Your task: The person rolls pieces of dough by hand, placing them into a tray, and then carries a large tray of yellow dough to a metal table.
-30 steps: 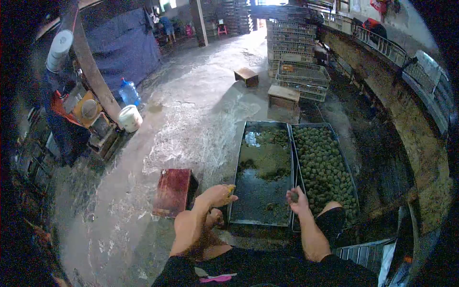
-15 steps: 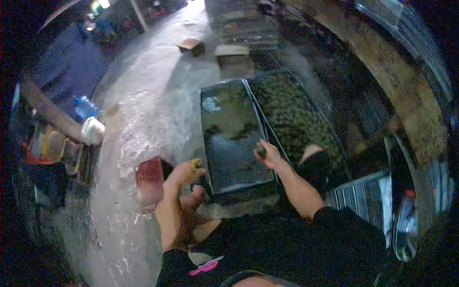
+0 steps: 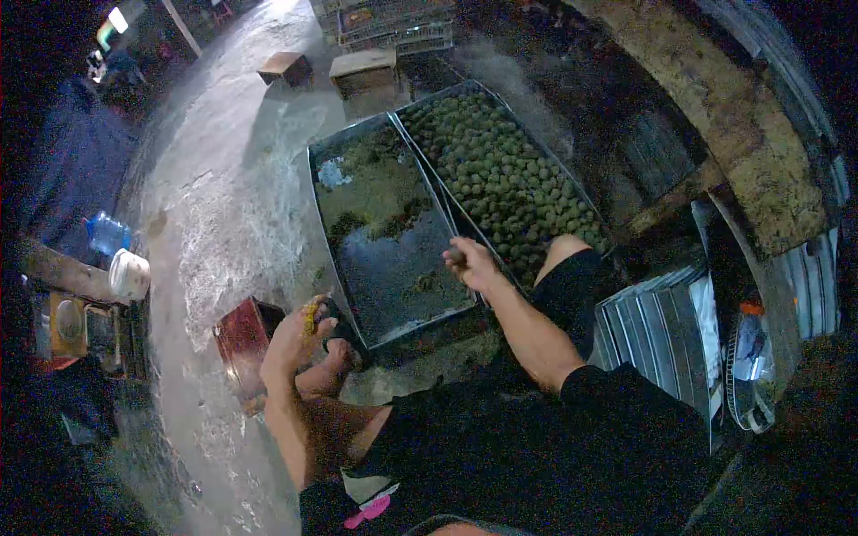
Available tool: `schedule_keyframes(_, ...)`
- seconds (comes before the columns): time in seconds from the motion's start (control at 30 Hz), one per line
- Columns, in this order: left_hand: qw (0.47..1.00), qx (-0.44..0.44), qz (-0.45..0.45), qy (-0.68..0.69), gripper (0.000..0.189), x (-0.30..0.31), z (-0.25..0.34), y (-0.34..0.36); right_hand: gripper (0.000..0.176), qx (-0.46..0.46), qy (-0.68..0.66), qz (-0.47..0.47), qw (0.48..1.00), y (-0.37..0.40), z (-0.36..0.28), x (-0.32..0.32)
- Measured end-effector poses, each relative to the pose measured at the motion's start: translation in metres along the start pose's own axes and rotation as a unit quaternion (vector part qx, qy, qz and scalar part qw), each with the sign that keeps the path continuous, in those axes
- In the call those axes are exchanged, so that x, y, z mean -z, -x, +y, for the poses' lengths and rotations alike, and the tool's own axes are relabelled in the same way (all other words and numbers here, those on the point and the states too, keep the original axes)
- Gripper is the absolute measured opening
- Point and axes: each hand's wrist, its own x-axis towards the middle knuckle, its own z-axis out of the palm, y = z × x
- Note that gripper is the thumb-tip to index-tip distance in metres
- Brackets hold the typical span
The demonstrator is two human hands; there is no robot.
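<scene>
My right hand (image 3: pixel 475 267) is closed round a small, dark, roundish thing (image 3: pixel 458 255), over the right edge of a shallow metal tray (image 3: pixel 407 328). Dark crumbly matter (image 3: pixel 375 223) covers parts of that tray's floor. My left hand (image 3: pixel 293 337) is near the tray's left front corner, above my foot, with its fingers curled. Something yellow (image 3: pixel 311 317) shows at those fingers; I cannot tell whether it is held or worn. Beside the first tray lies a second tray (image 3: pixel 547 143) filled with greenish round balls (image 3: pixel 505 170).
A red box-like stool (image 3: pixel 243 335) stands left of my left hand. Farther left are a white bucket (image 3: pixel 130 273) and a blue water jug (image 3: pixel 107 233). Metal trays (image 3: pixel 657 326) stand stacked at my right. Low wooden stools (image 3: pixel 365 62) stand beyond the trays.
My view has shifted, so the trays and both hands now appear farther left. The picture is sharper. My right hand still holds the dark roundish thing.
</scene>
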Motion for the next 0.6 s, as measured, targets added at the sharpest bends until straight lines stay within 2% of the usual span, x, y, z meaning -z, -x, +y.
schedule_keyframes(0.07, 0.998, -0.019, 0.014, -0.054, 0.043, -0.002, 0.023, 0.01, 0.031, -0.055, -0.17, 0.074, 0.981, -0.008, -0.006, 0.015)
schedule_keyframes(0.1, 0.998, -0.023, 0.015, -0.064, 0.042, -0.004, 0.03, 0.012, 0.025, -0.081, -0.219, 0.087, 0.968, -0.014, -0.01, 0.022)
schedule_keyframes(0.23, 0.996, -0.025, 0.014, -0.08, 0.042, -0.008, 0.041, 0.02, 0.029, -0.09, -0.084, 0.135, 0.983, -0.072, -0.004, 0.081)
schedule_keyframes(0.27, 0.996, -0.025, 0.016, -0.083, 0.041, -0.007, 0.043, 0.021, 0.028, -0.105, -0.11, 0.121, 0.981, -0.095, -0.003, 0.101)
schedule_keyframes(0.3, 0.996, -0.027, 0.023, -0.086, 0.041, -0.007, 0.047, 0.022, 0.031, -0.058, -0.02, 0.125, 0.99, -0.109, -0.013, 0.109)
schedule_keyframes(0.33, 0.994, -0.03, 0.033, -0.097, 0.041, -0.007, 0.052, 0.023, 0.034, -0.007, -0.085, 0.098, 0.992, -0.123, -0.03, 0.119)
schedule_keyframes(0.37, 0.993, -0.029, 0.044, -0.101, 0.041, -0.006, 0.055, 0.022, 0.038, 0.041, -0.198, 0.148, 0.968, -0.135, -0.048, 0.116)
schedule_keyframes(0.4, 0.993, -0.027, 0.058, -0.101, 0.04, -0.005, 0.057, 0.023, 0.043, 0.067, -0.3, 0.149, 0.94, -0.143, -0.071, 0.11)
schedule_keyframes(0.43, 0.992, -0.026, 0.075, -0.097, 0.04, -0.004, 0.061, 0.024, 0.046, 0.151, -0.26, 0.07, 0.951, -0.169, -0.062, 0.135)
schedule_keyframes(0.47, 0.992, -0.022, 0.091, -0.085, 0.04, -0.002, 0.063, 0.026, 0.036, 0.13, -0.171, 0.26, 0.941, -0.17, -0.07, 0.106)
schedule_keyframes(0.5, 0.992, -0.02, 0.103, -0.071, 0.04, 0.001, 0.064, 0.026, 0.033, 0.166, -0.019, 0.202, 0.965, -0.156, -0.059, 0.08)
schedule_keyframes(0.53, 0.991, -0.015, 0.117, -0.061, 0.039, 0.003, 0.066, 0.025, 0.03, 0.199, 0.132, 0.135, 0.962, -0.149, -0.044, 0.067)
schedule_keyframes(0.57, 0.991, -0.009, 0.125, -0.054, 0.039, 0.005, 0.066, 0.021, 0.028, 0.162, 0.261, 0.066, 0.949, -0.171, -0.005, 0.072)
schedule_keyframes(0.6, 0.99, -0.007, 0.127, -0.068, 0.039, 0.007, 0.068, 0.021, 0.031, 0.134, 0.448, 0.034, 0.883, -0.156, 0.019, 0.05)
